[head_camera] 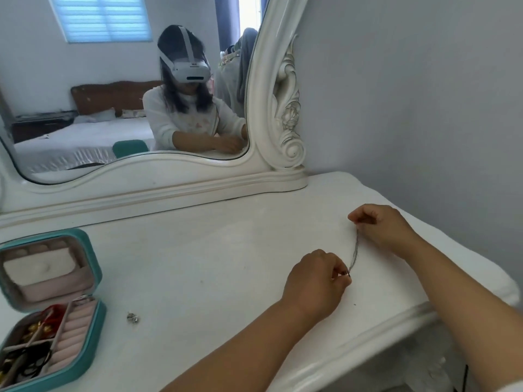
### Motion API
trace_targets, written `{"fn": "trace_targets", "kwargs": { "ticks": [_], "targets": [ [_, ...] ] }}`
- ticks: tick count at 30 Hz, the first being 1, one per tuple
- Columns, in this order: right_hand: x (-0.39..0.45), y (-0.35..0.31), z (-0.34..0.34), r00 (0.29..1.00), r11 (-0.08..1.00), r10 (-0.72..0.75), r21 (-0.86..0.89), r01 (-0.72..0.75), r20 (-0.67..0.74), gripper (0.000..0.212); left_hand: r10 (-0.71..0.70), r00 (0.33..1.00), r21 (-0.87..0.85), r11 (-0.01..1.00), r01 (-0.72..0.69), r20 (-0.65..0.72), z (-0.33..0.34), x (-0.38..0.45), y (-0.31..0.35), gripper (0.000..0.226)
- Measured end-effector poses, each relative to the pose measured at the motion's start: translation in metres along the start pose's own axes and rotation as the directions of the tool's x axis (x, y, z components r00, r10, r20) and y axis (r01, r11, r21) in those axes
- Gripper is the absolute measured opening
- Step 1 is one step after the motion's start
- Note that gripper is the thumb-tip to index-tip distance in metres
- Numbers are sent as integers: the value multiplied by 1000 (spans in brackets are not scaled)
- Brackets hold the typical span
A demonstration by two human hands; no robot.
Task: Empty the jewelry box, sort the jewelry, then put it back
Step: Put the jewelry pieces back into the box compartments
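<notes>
- Silver-grey thin chain (355, 251) hangs stretched between your two pinches: right hand (379, 227) above and beyond, left hand (319, 281) nearer you.
- Teal zip-around jewelry box (53, 306) lies open, well left of both grips.

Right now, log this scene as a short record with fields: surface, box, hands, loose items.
surface: white dressing table with a mirror at the back
box: teal jewelry box open at the left, jewelry still in its tray
left hand: left hand pinches the lower end of a thin chain
right hand: right hand pinches the upper end
chain: stretched between both hands
loose items: small silver pieces on the table beside the box
</notes>
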State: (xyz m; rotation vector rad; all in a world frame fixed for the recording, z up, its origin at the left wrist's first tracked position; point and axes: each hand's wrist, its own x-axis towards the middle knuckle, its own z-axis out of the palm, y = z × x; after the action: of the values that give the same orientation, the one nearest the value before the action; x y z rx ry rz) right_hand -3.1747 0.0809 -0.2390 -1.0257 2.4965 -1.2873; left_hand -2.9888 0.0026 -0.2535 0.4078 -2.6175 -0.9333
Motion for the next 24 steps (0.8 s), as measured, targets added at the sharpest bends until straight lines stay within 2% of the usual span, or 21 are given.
{"fn": "trace_targets", "kwargs": {
  "ticks": [9,12,17,20,24],
  "targets": [
    [-6,21,-9,996,999,-35,-36,38,82,46,15,1000,4,1000,-15,-5,19,8,7,19],
    [-6,18,-10,999,999,-31,-38,32,22,42,17,1000,7,1000,-17,3,13,6,6,25],
    [-9,-7,-7,991,992,-4,121,20,-134,23,3,999,27,1000,-2,-47,-23,-4,-10,28],
    [-19,-39,3,993,984,-72,155,87,-97,15,-19,994,78,997,27,-108,-60,-20,-30,25],
    [-40,-82,36,981,968,-188,178,176,50,12,-140,981,261,950,171,-132,-114,-59,-70,26]
  ]
}}
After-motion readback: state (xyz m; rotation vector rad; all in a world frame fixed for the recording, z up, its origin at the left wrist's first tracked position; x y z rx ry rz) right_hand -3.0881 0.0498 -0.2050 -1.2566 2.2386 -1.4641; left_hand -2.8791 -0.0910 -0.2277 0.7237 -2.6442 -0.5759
